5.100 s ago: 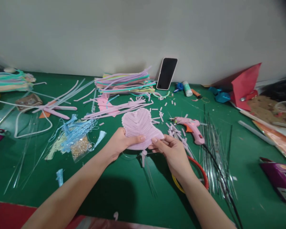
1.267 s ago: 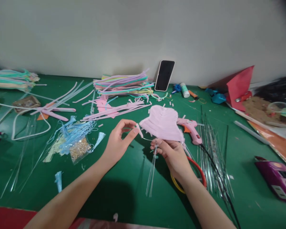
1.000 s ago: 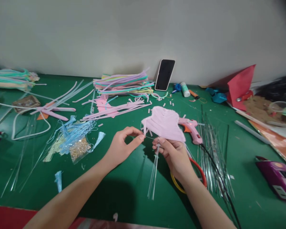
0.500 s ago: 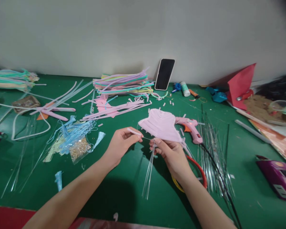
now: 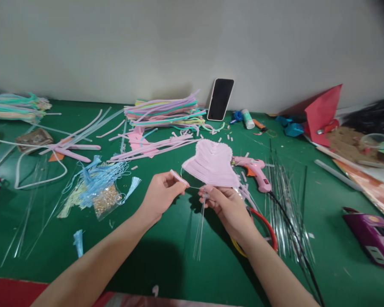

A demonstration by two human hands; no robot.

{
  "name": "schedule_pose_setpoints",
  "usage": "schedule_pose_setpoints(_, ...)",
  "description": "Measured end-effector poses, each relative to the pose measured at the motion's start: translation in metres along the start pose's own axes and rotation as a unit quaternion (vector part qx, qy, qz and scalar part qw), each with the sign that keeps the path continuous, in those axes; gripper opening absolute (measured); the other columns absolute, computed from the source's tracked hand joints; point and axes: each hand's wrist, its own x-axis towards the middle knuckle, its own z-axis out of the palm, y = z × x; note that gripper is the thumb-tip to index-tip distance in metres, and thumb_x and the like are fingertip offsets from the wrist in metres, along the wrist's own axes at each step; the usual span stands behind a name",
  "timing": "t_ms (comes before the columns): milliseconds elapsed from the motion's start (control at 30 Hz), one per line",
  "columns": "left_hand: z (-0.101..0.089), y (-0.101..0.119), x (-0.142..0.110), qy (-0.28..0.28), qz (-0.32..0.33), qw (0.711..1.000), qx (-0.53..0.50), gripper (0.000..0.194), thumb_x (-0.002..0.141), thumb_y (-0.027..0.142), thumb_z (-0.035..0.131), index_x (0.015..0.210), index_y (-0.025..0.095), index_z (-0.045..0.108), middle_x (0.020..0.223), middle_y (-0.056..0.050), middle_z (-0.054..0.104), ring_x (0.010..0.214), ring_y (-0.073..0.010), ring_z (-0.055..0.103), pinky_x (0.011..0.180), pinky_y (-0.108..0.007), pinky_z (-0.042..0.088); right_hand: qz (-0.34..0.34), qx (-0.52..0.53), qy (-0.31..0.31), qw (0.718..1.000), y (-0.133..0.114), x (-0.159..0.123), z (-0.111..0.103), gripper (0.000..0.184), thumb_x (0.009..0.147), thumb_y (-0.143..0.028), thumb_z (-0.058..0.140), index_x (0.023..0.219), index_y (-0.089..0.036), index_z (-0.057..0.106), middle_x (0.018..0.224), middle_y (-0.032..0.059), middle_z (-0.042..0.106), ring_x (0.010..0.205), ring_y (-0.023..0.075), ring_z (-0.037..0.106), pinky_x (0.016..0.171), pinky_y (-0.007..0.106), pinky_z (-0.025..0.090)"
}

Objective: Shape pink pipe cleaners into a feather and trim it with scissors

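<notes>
A pink heart-shaped piece (image 5: 211, 164) made of fuzzy pipe cleaners is held up above the green table (image 5: 166, 264). My right hand (image 5: 225, 205) grips its pointed lower end, fingers closed, together with a bunch of thin clear sticks (image 5: 199, 230) that hang down. My left hand (image 5: 161, 196) is closed in a pinch on a short pink pipe-cleaner piece (image 5: 178, 177), just left of the heart. A thin wire loop runs between the two hands.
A pink glue gun (image 5: 255, 170) with a black cord lies right of the heart. Clear sticks (image 5: 286, 204), a red-and-yellow ring (image 5: 269, 232), a phone (image 5: 220, 99), pastel pipe cleaners (image 5: 166, 111), blue tassels (image 5: 99, 175) and a purple box (image 5: 373, 238) lie around.
Five seconds ago both hands held the heart low and flat. It now sits raised in my right hand alone, while my left hand pinches a short pink piece beside it.
</notes>
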Motion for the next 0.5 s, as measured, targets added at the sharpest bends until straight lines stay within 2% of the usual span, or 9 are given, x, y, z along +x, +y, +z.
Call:
schedule_pose_setpoints(100, -0.002, -0.001, 0.002, 0.007, -0.001, 1.000, -0.004, 0.008, 0.067, 0.023, 0.062, 0.065, 0.017, 0.067, 0.061, 0.001, 0.060, 0.057, -0.0116, 0.050, 0.054, -0.024, 0.037, 0.011, -0.022, 0.019, 1.000, -0.004, 0.000, -0.011, 0.037, 0.071, -0.050, 0.074, 0.085, -0.016, 0.071, 0.090, 0.0091, 0.071, 0.076, 0.0193, 0.067, 0.071, 0.034, 0.056)
schedule_pose_setpoints(167, -0.003, 0.000, 0.003, 0.013, -0.004, 1.000, -0.004, 0.010, 0.068, 0.025, 0.063, 0.064, 0.017, 0.066, 0.060, 0.000, 0.059, 0.058, -0.0120, 0.051, 0.053, -0.024, 0.037, -0.070, -0.105, 0.120, 0.985, -0.009, -0.004, -0.019, 0.042, 0.075, -0.051, 0.070, 0.101, -0.018, 0.067, 0.106, 0.0107, 0.067, 0.091, 0.0233, 0.066, 0.081, 0.040, 0.054)
schedule_pose_setpoints(200, -0.002, 0.001, 0.003, 0.018, -0.006, 1.000, -0.002, 0.011, 0.068, 0.026, 0.064, 0.063, 0.017, 0.065, 0.060, 0.000, 0.059, 0.057, -0.0122, 0.051, 0.053, -0.024, 0.036, -0.144, -0.173, 0.193, 0.955, -0.013, -0.007, -0.020, 0.044, 0.076, -0.049, 0.070, 0.109, -0.020, 0.063, 0.113, 0.0110, 0.064, 0.098, 0.0247, 0.063, 0.085, 0.042, 0.052)
schedule_pose_setpoints(233, -0.002, 0.001, 0.004, 0.021, -0.009, 1.000, 0.002, 0.012, 0.068, 0.027, 0.065, 0.063, 0.016, 0.065, 0.059, 0.000, 0.059, 0.057, -0.0124, 0.051, 0.053, -0.024, 0.037, -0.221, -0.252, 0.253, 0.908, -0.018, -0.010, -0.020, 0.046, 0.076, -0.045, 0.071, 0.115, -0.022, 0.060, 0.118, 0.0113, 0.061, 0.103, 0.0258, 0.060, 0.087, 0.043, 0.050)
schedule_pose_setpoints(267, -0.001, 0.002, 0.004, 0.023, -0.012, 1.000, 0.007, 0.013, 0.068, 0.029, 0.066, 0.064, 0.016, 0.065, 0.058, 0.000, 0.059, 0.056, -0.0125, 0.051, 0.053, -0.024, 0.037, -0.291, -0.330, 0.282, 0.853, -0.022, -0.013, -0.016, 0.045, 0.077, -0.041, 0.071, 0.116, -0.022, 0.060, 0.119, 0.0121, 0.060, 0.106, 0.0271, 0.057, 0.088, 0.044, 0.047)
schedule_pose_setpoints(300, 0.000, 0.002, 0.004, 0.025, -0.012, 1.000, 0.010, 0.014, 0.068, 0.030, 0.067, 0.064, 0.016, 0.065, 0.058, 0.001, 0.058, 0.056, -0.0126, 0.051, 0.053, -0.024, 0.038, -0.337, -0.389, 0.252, 0.819, -0.028, -0.016, -0.010, 0.032, 0.079, -0.036, 0.068, 0.108, -0.023, 0.064, 0.112, 0.0115, 0.063, 0.103, 0.0270, 0.057, 0.086, 0.044, 0.047)
schedule_pose_setpoints(367, 0.001, 0.001, 0.004, 0.025, 0.001, 1.000, 0.014, 0.014, 0.068, 0.030, 0.067, 0.065, 0.016, 0.065, 0.058, 0.001, 0.059, 0.057, -0.0130, 0.053, 0.056, -0.024, 0.040, -0.356, -0.450, 0.104, 0.813, -0.037, -0.016, 0.009, 0.011, 0.083, -0.030, 0.063, 0.090, -0.024, 0.069, 0.094, 0.0078, 0.067, 0.087, 0.0224, 0.060, 0.077, 0.037, 0.048)
schedule_pose_setpoints(433, 0.001, 0.001, 0.003, 0.021, 0.025, 0.999, 0.021, 0.012, 0.068, 0.027, 0.065, 0.065, 0.016, 0.064, 0.059, 0.002, 0.060, 0.061, -0.0135, 0.055, 0.060, -0.024, 0.042, -0.323, -0.477, -0.012, 0.817, -0.044, -0.010, 0.030, 0.010, 0.085, -0.028, 0.062, 0.090, -0.023, 0.070, 0.086, 0.0052, 0.068, 0.080, 0.0194, 0.060, 0.071, 0.033, 0.047)
schedule_pose_setpoints(500, 0.001, 0.001, 0.003, 0.015, 0.047, 0.998, 0.038, 0.010, 0.067, 0.025, 0.063, 0.064, 0.016, 0.062, 0.060, 0.002, 0.060, 0.062, -0.0137, 0.055, 0.062, -0.024, 0.042, -0.296, -0.497, -0.047, 0.814, -0.049, 0.001, 0.046, 0.015, 0.086, -0.028, 0.062, 0.095, -0.021, 0.072, 0.086, 0.0053, 0.066, 0.075, 0.0174, 0.059, 0.065, 0.030, 0.044)
